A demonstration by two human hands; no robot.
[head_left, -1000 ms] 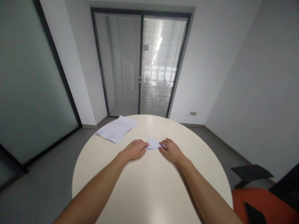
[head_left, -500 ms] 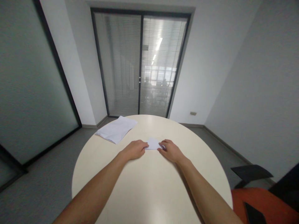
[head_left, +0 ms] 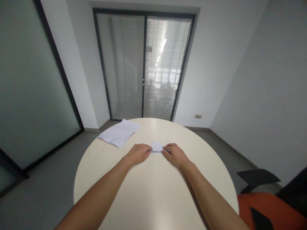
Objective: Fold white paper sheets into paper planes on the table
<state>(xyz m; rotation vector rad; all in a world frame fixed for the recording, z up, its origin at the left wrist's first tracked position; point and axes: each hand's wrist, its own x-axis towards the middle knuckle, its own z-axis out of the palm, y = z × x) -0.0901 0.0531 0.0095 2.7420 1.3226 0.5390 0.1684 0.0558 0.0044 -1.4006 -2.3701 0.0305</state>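
Observation:
A small folded piece of white paper (head_left: 157, 146) lies on the round table in front of me, its near edge lifted a little so that a thin gap shows between the layers. My left hand (head_left: 140, 153) pinches its left side between thumb and fingers. On the right side, my right hand (head_left: 174, 154) grips the paper with thumb and bent fingers. The paper's two side edges are hidden under my fingertips.
The cream round table (head_left: 148, 188) fills the middle of the view. A stack of white paper sheets (head_left: 120, 132) lies at its far left. An orange chair (head_left: 271, 209) with black armrests stands at the right. Behind is a glass door with blinds (head_left: 145, 67).
The near edge of the folded paper has risen slightly, opening a thin gap between its layers. My left thumb has shifted a little at the paper's edge; both arms stay in place.

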